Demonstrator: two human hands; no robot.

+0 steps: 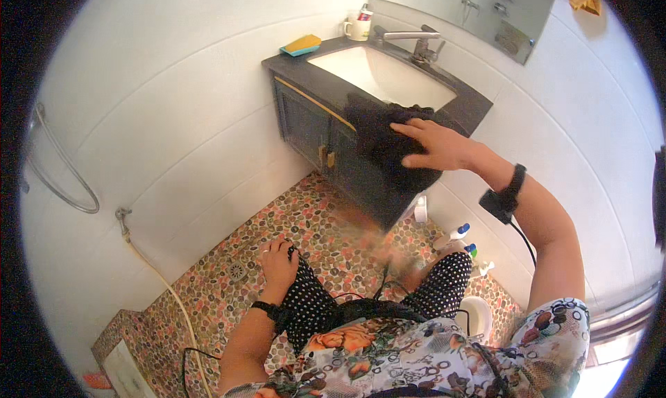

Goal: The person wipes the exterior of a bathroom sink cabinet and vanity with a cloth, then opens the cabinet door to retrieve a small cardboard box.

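A dark, crumpled cloth point(385, 138) hangs over the front edge of the vanity counter and down across the cabinet. My right hand point(437, 145) is over the cloth's right side, its fingers stretched out to the left and the thumb apart. It looks laid on the fabric rather than wrapped round it. Low on the left, my left hand point(279, 261) rests on my knee, in dotted black trousers point(305, 301). Its fingers are loosely spread and nothing shows in them. Behind the cloth lies the white basin point(378, 72), with a metal faucet point(424, 48) at its back.
A yellow sponge point(303, 44) on a blue holder and a cup point(357, 29) stand on the counter point(291, 64). Bottles point(454, 237) and a white bucket point(477, 315) are on the pebbled floor. A pale hose point(170, 287) runs from the wall tap point(123, 219). A mirror point(513, 16) hangs above.
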